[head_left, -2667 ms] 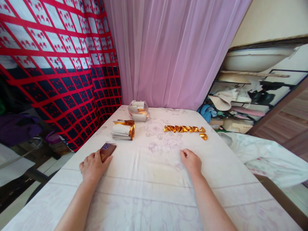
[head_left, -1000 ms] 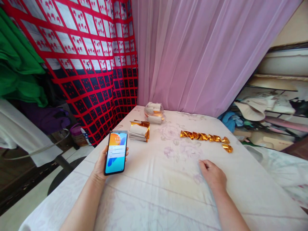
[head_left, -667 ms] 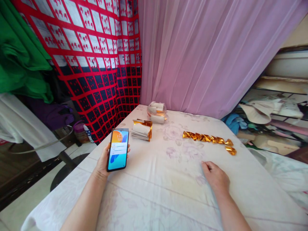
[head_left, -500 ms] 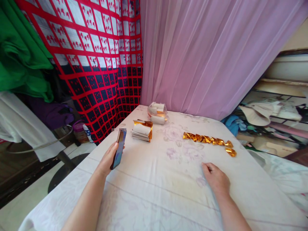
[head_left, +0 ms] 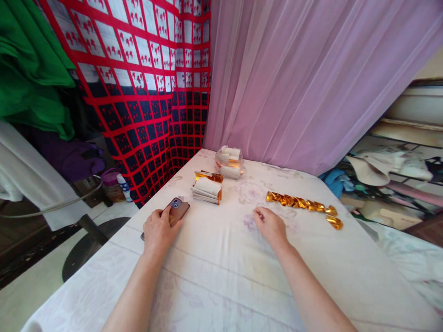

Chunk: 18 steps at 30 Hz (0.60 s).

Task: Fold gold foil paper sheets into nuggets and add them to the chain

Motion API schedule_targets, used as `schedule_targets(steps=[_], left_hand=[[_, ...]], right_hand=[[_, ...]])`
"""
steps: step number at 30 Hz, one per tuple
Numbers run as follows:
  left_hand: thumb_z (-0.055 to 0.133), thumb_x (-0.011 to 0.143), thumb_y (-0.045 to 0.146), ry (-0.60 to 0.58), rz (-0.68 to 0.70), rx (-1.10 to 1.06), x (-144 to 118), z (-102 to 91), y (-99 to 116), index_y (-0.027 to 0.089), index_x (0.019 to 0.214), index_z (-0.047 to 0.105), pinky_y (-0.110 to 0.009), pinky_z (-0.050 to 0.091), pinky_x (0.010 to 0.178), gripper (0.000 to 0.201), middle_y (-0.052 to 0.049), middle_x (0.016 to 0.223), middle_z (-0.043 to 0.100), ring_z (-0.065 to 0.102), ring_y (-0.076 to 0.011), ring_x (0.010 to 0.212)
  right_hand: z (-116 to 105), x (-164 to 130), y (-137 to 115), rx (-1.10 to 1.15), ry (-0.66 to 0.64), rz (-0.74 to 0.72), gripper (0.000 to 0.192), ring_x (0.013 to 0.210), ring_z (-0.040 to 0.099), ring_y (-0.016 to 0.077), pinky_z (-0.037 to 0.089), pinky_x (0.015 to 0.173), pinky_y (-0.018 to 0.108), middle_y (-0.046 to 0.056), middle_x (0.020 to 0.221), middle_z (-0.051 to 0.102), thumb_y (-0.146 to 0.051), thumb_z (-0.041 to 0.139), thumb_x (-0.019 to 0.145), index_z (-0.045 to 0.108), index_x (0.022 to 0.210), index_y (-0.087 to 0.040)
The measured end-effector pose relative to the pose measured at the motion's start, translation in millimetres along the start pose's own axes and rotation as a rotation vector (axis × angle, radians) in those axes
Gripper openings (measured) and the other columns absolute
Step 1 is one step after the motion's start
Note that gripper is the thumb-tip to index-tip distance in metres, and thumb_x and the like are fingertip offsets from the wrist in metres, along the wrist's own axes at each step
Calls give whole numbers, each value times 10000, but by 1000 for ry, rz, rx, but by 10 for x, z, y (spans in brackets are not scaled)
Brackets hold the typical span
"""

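Starting far left, green cloth (head_left: 34,69) hangs above a pale drape (head_left: 44,184), with a purple-lidded jar (head_left: 112,186) just beyond it, and then comes the red-gridded curtain (head_left: 138,92), dropping right behind the corner of the desk (head_left: 221,272), which wears a white floral cover. Into the action: here's the left hand (head_left: 159,233), palm down over the phone (head_left: 180,212)! Fingers wrap one side, thumb runs along the other, and that's a proper grip, brown back up, camera end pointing away from the person, at the left of the desk. Just past the phone sits the stack of papers (head_left: 206,190), white faces curling, gold foil showing at the edges, and near it, farther back, a clear bag (head_left: 230,163) with white and gold rolls inside. Across to the right hand (head_left: 272,226), well apart from the left: fingers curled in against the thumb, closed, low over the printed flowers. Whether they pinch anything small, can't tell from here! Beyond it, a tidy row of folded gold pieces (head_left: 299,202) stretches rightward, one lone gold piece (head_left: 334,222) just in front of its right end. Far right, a pale cap (head_left: 370,168) on the crowded shelf.
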<state>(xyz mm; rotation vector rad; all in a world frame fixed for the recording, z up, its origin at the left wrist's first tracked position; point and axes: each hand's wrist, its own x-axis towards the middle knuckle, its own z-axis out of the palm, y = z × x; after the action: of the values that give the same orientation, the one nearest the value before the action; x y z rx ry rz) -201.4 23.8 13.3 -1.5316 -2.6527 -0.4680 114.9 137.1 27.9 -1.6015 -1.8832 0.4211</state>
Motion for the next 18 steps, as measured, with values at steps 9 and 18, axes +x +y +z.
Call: schedule_targets(steps=[9,18], left_hand=[[571,876,458,3,-7,35,-6,61,-18,161,1345,563,-453,447,863,555,-173,1220,584,564,-346,1076],[560,885,438,128,87,14,-26,169,-21,167,1316,583,-546,377,973,510,-190,1400,498,465,-365,1263]], right_hand=[[683,684,-742,422,-231,140,284,875,660,178,459,699,260,53,1050,725,-347,489,870,709,969,-197],[804,815,-904,788,-415,348,196,565,547,96,256,446,189,9,695,660,-354,644,825,630,816,-159]])
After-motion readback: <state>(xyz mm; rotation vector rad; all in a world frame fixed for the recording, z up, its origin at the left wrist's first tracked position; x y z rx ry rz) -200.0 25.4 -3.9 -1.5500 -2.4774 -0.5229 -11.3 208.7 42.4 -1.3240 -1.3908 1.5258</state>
